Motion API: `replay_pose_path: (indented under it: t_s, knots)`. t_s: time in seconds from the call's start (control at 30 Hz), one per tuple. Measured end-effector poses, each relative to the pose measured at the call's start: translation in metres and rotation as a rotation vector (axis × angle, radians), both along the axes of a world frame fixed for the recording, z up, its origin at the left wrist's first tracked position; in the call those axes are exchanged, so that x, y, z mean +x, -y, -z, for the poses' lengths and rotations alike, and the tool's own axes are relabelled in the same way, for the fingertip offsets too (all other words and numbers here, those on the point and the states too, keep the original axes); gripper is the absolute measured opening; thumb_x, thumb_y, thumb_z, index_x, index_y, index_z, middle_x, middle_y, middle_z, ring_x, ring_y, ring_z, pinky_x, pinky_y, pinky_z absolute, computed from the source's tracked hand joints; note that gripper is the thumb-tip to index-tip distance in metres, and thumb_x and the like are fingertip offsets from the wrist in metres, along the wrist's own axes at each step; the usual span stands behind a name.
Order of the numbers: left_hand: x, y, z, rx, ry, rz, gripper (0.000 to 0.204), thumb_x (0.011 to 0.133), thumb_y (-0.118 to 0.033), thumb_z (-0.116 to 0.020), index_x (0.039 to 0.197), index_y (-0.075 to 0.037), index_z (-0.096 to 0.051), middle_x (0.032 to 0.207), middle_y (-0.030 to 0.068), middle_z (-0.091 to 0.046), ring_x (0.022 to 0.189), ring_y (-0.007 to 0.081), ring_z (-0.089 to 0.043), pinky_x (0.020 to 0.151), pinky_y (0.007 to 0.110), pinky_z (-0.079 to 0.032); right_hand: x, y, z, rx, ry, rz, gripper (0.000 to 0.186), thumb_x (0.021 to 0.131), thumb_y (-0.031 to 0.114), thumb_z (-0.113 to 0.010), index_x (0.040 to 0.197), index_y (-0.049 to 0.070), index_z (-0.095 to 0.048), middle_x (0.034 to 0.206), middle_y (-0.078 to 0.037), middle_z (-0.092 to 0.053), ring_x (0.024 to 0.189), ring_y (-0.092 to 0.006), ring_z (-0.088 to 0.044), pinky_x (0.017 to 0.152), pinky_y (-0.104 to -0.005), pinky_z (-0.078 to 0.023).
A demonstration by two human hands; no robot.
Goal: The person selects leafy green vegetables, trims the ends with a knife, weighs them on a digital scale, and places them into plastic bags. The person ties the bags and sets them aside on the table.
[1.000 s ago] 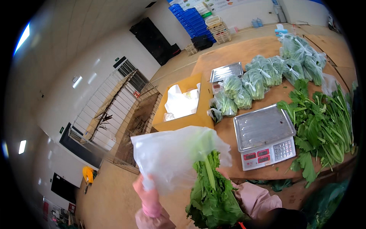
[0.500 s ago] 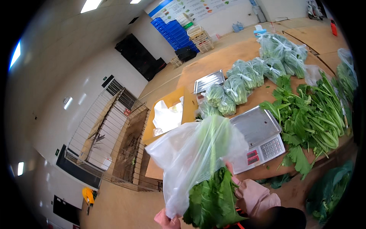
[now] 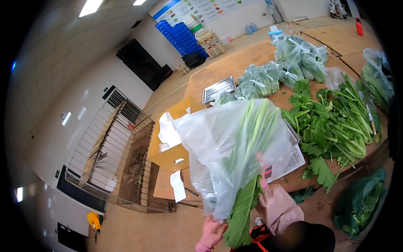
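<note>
A clear plastic bag [image 3: 214, 143] hangs in front of me with a bunch of celery [image 3: 252, 147] in it. The pale stalks point up inside the plastic, and the green leaves stick out of the bag's lower end. My left hand [image 3: 211, 233], pink at the wrist, is closed on the bag's lower edge beside the leaves. On the other side, my right hand [image 3: 262, 168] is closed around the celery; its fingers are partly hidden by plastic and leaves. Behind the bag lies a digital scale [image 3: 294, 161], mostly covered from view.
Loose celery [image 3: 336, 126] lies on the table's right, with a knife [image 3: 371, 119] by it. Tied bags of vegetables [image 3: 300, 52] stand farther back. A yellow box [image 3: 168, 155], a notepad [image 3: 178, 187] and a metal tray [image 3: 219, 89] are to the left. A green sack [image 3: 361, 206] sits at lower right.
The bag and celery have moved right and now cover more of the scale. The stalks fan out wider inside the plastic. My left hand has moved right and up, and the notepad shows.
</note>
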State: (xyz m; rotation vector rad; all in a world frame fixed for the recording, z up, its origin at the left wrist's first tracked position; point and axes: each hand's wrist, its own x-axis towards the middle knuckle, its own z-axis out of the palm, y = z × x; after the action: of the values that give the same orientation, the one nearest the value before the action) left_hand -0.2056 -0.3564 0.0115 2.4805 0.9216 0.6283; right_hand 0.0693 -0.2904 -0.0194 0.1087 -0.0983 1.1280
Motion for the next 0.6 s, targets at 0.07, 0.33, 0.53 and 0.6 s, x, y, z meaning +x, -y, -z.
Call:
replay_pose_path:
  t_s: [0.07, 0.33, 0.53, 0.6]
  knots:
    - [0.034, 0.013, -0.024, 0.124, 0.039, 0.318, 0.027, 0.078, -0.019, -0.064, 0.102, -0.006, -0.06, 0.097, 0.0128, -0.06, 0.099, 0.0311, -0.055, 0.087, 0.042, -0.042, 0.018, 0.003, -0.01, -0.001, -0.01, 0.061, 0.039, 0.091, 0.036, -0.049, 0.118, 0.009, -0.055, 0.106, -0.004, -0.06, 0.095, -0.017, -0.057, 0.083, -0.0311, -0.047]
    - [0.067, 0.003, -0.008, 0.288, -0.056, 0.469, 0.021, 0.071, -0.025, -0.07, 0.087, -0.012, -0.065, 0.089, 0.0072, -0.06, 0.091, 0.0279, -0.054, 0.081, 0.042, -0.039, 0.044, 0.003, -0.039, -0.007, -0.023, 0.187, 0.04, 0.091, 0.039, -0.048, 0.117, 0.009, -0.056, 0.106, -0.005, -0.06, 0.095, -0.0183, -0.058, 0.083, -0.032, -0.048]
    - [0.064, -0.062, -0.009, 0.423, -0.06, -0.152, 0.032, 0.065, -0.018, -0.072, 0.094, -0.01, -0.062, 0.1, 0.0048, -0.06, 0.098, 0.0202, -0.055, 0.098, 0.042, -0.026, 0.057, -0.002, -0.045, -0.048, -0.028, 0.264, 0.042, 0.091, 0.04, -0.047, 0.117, 0.009, -0.056, 0.106, -0.005, -0.06, 0.094, -0.0192, -0.058, 0.083, -0.0327, -0.048]
    - [0.058, -0.091, -0.025, 0.529, -0.068, -0.221, 0.032, 0.061, -0.016, -0.073, 0.09, -0.012, -0.062, 0.1, 0.0026, -0.061, 0.098, 0.0186, -0.055, 0.097, 0.041, -0.026, 0.059, -0.004, -0.053, -0.077, -0.003, 0.294, 0.042, 0.091, 0.041, -0.047, 0.117, 0.009, -0.056, 0.106, -0.005, -0.061, 0.094, -0.0196, -0.058, 0.083, -0.0329, -0.048]
